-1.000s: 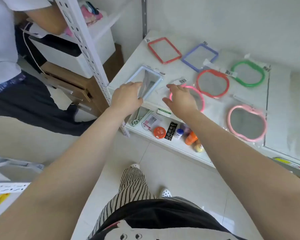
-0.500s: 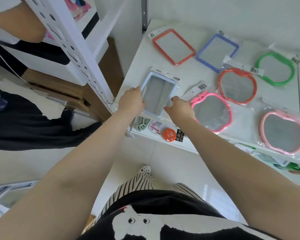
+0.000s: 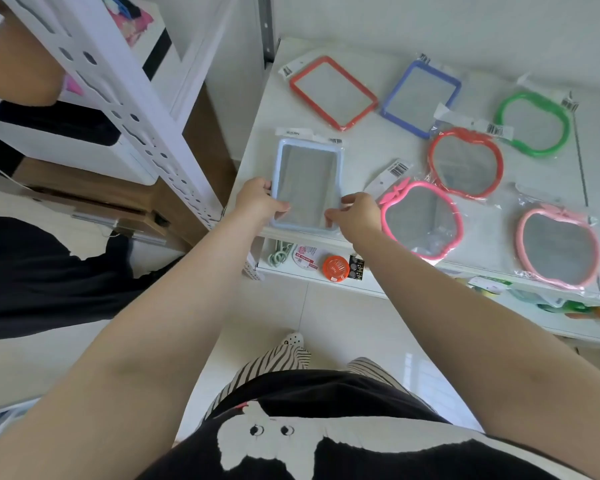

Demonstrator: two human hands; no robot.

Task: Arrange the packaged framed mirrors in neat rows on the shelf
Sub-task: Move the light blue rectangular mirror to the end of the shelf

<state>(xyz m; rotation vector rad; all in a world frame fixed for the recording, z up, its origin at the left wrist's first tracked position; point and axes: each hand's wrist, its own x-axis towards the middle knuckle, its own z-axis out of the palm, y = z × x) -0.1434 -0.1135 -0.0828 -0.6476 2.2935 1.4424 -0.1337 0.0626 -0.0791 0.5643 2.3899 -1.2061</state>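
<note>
2 hands gripping light-blue mirror (image 3: 307,183), shelf (image 3: 371,147), 6 other mirrors

On the lower shelf board (image 3: 413,296), below centre of the frame, lie pale green hooks (image 3: 278,255), an orange round tin (image 3: 334,268) and a black card of button batteries (image 3: 356,268). At the left stands another person in dark trousers (image 3: 42,271). A striped trouser leg (image 3: 274,362) shows at bottom centre.

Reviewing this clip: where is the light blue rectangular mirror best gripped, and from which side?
By its two long frame edges near the front end, coming from the shelf's open front. The light blue mirror lies flat with its short end at the shelf lip, and the left hand and right hand already pinch those edges there, clear of the pink mirror.
</note>
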